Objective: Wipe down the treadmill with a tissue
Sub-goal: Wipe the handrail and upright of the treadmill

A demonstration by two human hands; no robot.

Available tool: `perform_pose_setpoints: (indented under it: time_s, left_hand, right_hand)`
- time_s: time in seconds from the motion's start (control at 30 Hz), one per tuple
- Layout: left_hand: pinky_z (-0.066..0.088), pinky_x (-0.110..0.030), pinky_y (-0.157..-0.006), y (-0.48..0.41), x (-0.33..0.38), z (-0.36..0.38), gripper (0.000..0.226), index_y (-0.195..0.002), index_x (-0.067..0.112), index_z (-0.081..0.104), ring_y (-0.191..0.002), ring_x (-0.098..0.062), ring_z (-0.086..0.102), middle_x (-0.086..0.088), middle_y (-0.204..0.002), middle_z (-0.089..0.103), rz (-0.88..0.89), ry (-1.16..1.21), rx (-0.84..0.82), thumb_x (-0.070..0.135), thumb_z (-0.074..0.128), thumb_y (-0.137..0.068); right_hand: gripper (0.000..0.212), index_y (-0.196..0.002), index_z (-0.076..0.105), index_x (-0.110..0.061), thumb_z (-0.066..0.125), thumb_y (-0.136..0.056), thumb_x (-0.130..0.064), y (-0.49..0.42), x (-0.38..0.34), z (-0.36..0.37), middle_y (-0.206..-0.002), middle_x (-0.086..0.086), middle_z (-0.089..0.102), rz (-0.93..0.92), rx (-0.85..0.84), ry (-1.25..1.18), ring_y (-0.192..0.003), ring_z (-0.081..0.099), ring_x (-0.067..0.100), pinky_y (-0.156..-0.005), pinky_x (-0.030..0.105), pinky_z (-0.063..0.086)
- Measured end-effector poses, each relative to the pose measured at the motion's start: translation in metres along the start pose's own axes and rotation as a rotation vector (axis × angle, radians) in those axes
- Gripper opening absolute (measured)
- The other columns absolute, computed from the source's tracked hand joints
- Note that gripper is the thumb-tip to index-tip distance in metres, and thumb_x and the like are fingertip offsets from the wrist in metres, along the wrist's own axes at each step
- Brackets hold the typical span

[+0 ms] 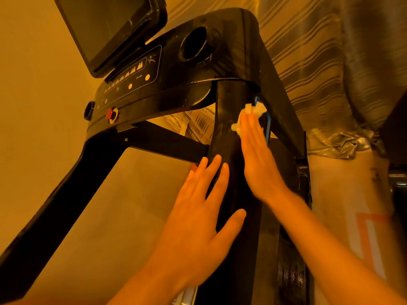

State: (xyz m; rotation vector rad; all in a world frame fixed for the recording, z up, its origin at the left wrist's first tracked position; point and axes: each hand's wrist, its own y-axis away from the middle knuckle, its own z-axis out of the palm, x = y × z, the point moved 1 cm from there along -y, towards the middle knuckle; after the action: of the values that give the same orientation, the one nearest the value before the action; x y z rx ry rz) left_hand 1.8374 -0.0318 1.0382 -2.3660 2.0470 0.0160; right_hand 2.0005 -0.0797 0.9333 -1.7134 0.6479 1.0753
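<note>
A black treadmill (224,111) fills the view, with its console, tilted screen (105,29) and cup holder (193,44) at the top. My right hand (257,157) lies flat with straight fingers on the right upright. It presses a crumpled white tissue (256,111) against the upright, and the tissue shows past the fingertips. My left hand (198,214) rests flat lower on the same upright, fingers spread, holding nothing.
A red stop button (112,115) sits at the console's lower left. The left handrail (59,201) slants down to the bottom left. A striped curtain (319,62) hangs behind on the right, and a plain wall on the left.
</note>
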Motion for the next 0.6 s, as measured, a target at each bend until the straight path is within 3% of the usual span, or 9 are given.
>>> perform_pose_setpoints:
  time_s: [0.17,0.23,0.37,0.43,0.5,0.6]
  left_hand:
    - [-0.017,-0.022,-0.119,-0.001,0.000,0.000,0.069,-0.149,0.057,-0.017,-0.144,0.011,-0.034,0.038,-0.157,-0.031,0.007,0.054,0.008,0.079,0.007,-0.088]
    - [-0.017,-0.021,-0.119,0.000,-0.001,0.002,0.071,-0.152,0.054,-0.015,-0.145,0.010,-0.033,0.036,-0.159,-0.029,0.012,0.040,0.011,0.077,0.009,-0.089]
    - [-0.018,-0.019,-0.117,0.000,-0.002,0.002,0.078,-0.160,0.046,-0.010,-0.146,0.008,-0.033,0.032,-0.164,-0.025,0.024,0.027,0.021,0.067,0.028,-0.094]
    - [-0.018,-0.019,-0.117,0.001,-0.002,0.001,0.079,-0.159,0.046,-0.010,-0.146,0.009,-0.033,0.031,-0.164,-0.025,0.022,0.045,0.011,0.060,0.033,-0.094]
    - [-0.018,-0.020,-0.119,0.001,-0.002,0.001,0.079,-0.160,0.044,-0.009,-0.147,0.008,-0.031,0.029,-0.166,-0.023,0.038,0.060,0.010,0.057,0.032,-0.093]
    - [-0.012,-0.023,-0.123,0.002,-0.006,0.003,0.081,-0.163,0.038,0.000,-0.151,0.007,-0.024,0.025,-0.169,-0.014,0.053,0.118,-0.001,0.052,0.027,-0.087]
  right_hand:
    - [0.059,-0.161,-0.002,-0.051,0.012,-0.105,-0.066,0.121,-0.032,0.021,-0.171,-0.025,-0.007,0.003,-0.046,-0.241,-0.159,-0.005,0.006,-0.130,0.029,0.000]
    - [0.060,-0.164,-0.002,-0.041,0.010,-0.108,-0.060,0.092,-0.026,0.014,-0.172,-0.020,-0.008,-0.004,-0.033,-0.154,-0.159,-0.007,0.006,-0.129,0.027,-0.003]
    - [0.058,-0.163,0.005,-0.020,0.009,-0.108,-0.035,-0.009,-0.003,-0.005,-0.174,0.002,-0.002,-0.008,-0.008,0.088,-0.160,-0.009,0.014,-0.129,0.050,-0.004]
    - [0.056,-0.163,0.005,-0.019,0.010,-0.109,-0.031,-0.006,-0.001,-0.002,-0.174,0.003,-0.002,-0.011,0.016,0.080,-0.160,-0.009,0.014,-0.129,0.054,-0.003]
    - [0.055,-0.165,0.007,-0.021,0.012,-0.111,-0.032,0.041,-0.011,0.008,-0.174,-0.003,-0.002,-0.036,0.009,-0.028,-0.160,-0.006,0.014,-0.130,0.049,-0.003]
    - [0.059,-0.166,0.004,-0.031,0.009,-0.111,-0.051,0.125,-0.035,0.023,-0.174,-0.014,-0.002,-0.019,-0.060,-0.211,-0.160,-0.003,0.014,-0.128,0.032,-0.006]
